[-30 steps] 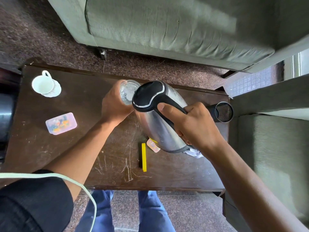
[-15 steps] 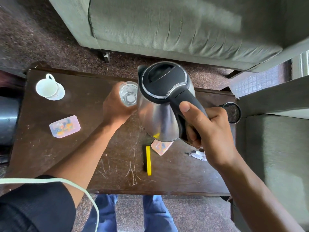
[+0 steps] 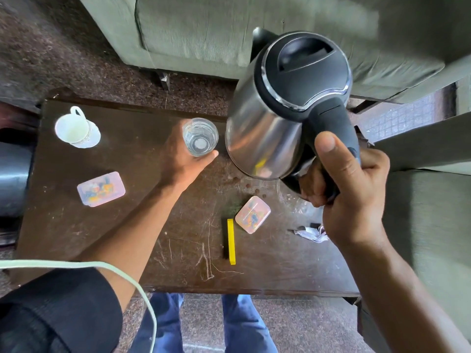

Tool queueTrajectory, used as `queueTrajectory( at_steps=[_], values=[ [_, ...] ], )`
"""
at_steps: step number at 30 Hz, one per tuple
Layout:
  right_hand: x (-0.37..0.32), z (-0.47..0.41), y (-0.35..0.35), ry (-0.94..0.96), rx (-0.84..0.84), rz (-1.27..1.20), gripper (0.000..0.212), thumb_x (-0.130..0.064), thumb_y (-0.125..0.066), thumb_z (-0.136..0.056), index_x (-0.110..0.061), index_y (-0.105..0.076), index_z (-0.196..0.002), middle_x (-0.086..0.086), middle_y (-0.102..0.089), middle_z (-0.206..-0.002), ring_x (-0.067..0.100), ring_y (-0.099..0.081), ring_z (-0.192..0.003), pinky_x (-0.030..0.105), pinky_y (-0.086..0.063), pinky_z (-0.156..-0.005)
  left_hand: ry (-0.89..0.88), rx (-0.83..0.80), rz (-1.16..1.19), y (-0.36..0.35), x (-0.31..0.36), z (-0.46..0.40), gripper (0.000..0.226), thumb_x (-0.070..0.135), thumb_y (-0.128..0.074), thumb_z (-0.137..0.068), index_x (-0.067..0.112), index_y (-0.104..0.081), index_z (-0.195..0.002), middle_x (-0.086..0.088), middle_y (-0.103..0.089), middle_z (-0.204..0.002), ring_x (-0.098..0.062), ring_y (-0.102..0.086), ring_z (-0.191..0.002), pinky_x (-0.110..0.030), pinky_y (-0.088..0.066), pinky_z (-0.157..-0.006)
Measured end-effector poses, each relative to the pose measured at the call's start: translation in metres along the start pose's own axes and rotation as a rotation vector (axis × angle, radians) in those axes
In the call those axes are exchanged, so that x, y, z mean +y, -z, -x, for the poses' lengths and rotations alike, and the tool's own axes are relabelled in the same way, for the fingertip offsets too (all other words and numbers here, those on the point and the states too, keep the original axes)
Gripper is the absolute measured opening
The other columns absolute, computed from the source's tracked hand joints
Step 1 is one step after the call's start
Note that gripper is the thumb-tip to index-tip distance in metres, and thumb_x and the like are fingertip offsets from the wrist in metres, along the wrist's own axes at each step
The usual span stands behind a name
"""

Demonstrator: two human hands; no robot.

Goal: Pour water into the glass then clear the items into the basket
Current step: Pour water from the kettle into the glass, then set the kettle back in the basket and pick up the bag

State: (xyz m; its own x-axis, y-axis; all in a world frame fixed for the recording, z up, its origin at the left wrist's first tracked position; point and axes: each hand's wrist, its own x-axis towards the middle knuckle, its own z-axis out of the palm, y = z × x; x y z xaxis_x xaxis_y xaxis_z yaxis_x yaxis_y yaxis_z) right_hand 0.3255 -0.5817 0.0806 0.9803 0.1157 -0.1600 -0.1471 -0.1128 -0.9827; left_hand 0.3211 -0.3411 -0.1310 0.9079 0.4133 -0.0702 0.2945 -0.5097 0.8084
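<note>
Kettle held up over table, glass sitting by L hand.
Dark wood table [image 3: 76,225] w/ near edge running across frame, bare room mid-left. R hand [image 3: 349,197] gripping steel kettle [image 3: 270,138] by black handle, upright, lifted above far-right edge. L hand [image 3: 183,161] lying relaxed, fingers straight, touching glass [image 3: 200,136] w/ water, standing near far edge. No readable writing anywhere.

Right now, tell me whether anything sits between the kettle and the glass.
Nothing visible does. The right hand holds the kettle lifted just right of the glass, which the left hand touches on the table. Only bare tabletop shows in the gap between them.
</note>
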Motion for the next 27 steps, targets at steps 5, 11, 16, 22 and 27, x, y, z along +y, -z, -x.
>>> queueTrajectory(
  at_steps=[5, 11, 16, 22, 27],
  values=[
    [0.0035, -0.0011, 0.0000, 0.011, 0.042, -0.015, 0.078, -0.063, -0.075, -0.085, -0.010, -0.038, -0.042, -0.004, -0.035, -0.036, 0.026, -0.032, -0.036, 0.028, -0.030, -0.051, 0.013, -0.017, -0.026, 0.0018, 0.0014, 0.0010, 0.087, 0.033, -0.100, -0.070, 0.013, -0.057, -0.142, -0.003, -0.068, -0.135, -0.022, -0.066, -0.122, -0.045, -0.058, -0.103],
    [0.0066, -0.0038, 0.0026, 0.012, 0.060, 0.001, 0.082, -0.063, -0.075, -0.085, -0.004, -0.037, -0.043, -0.001, -0.034, -0.036, 0.030, -0.032, -0.036, 0.030, -0.029, -0.051, 0.036, -0.001, -0.031, -0.0026, 0.0037, 0.0051, 0.086, 0.031, -0.101, -0.070, 0.011, -0.057, -0.142, -0.005, -0.069, -0.135, -0.021, -0.066, -0.122, -0.031, -0.054, -0.100],
    [0.0078, -0.0053, 0.0028, 0.013, 0.056, 0.018, 0.081, -0.064, -0.074, -0.085, -0.005, -0.038, -0.043, -0.001, -0.034, -0.036, 0.031, -0.031, -0.036, 0.031, -0.029, -0.051, 0.043, -0.001, -0.043, -0.0055, 0.0051, 0.0041, 0.089, 0.032, -0.101, -0.070, 0.011, -0.055, -0.143, -0.006, -0.068, -0.137, -0.023, -0.066, -0.124, -0.041, -0.056, -0.104],
    [0.0063, -0.0068, 0.0003, -0.001, 0.035, 0.019, 0.080, -0.064, -0.074, -0.086, -0.007, -0.039, -0.042, 0.001, -0.034, -0.035, 0.032, -0.029, -0.036, 0.038, -0.028, -0.049, 0.047, -0.021, -0.045, -0.0075, 0.0012, 0.0046, 0.094, 0.034, -0.100, -0.071, 0.011, -0.051, -0.148, -0.007, -0.066, -0.141, -0.025, -0.065, -0.126, -0.044, -0.055, -0.107],
    [-0.0016, -0.0089, -0.0063, 0.005, 0.018, 0.026, 0.080, -0.064, -0.074, -0.086, -0.007, -0.039, -0.042, -0.003, -0.035, -0.035, 0.032, -0.030, -0.035, 0.035, -0.029, -0.048, 0.120, -0.170, -0.054, 0.0000, 0.0016, 0.0036, 0.144, 0.045, -0.102, -0.066, 0.021, -0.009, -0.173, -0.008, -0.042, -0.170, -0.025, -0.045, -0.154, -0.035, -0.036, -0.122]
  ],
)
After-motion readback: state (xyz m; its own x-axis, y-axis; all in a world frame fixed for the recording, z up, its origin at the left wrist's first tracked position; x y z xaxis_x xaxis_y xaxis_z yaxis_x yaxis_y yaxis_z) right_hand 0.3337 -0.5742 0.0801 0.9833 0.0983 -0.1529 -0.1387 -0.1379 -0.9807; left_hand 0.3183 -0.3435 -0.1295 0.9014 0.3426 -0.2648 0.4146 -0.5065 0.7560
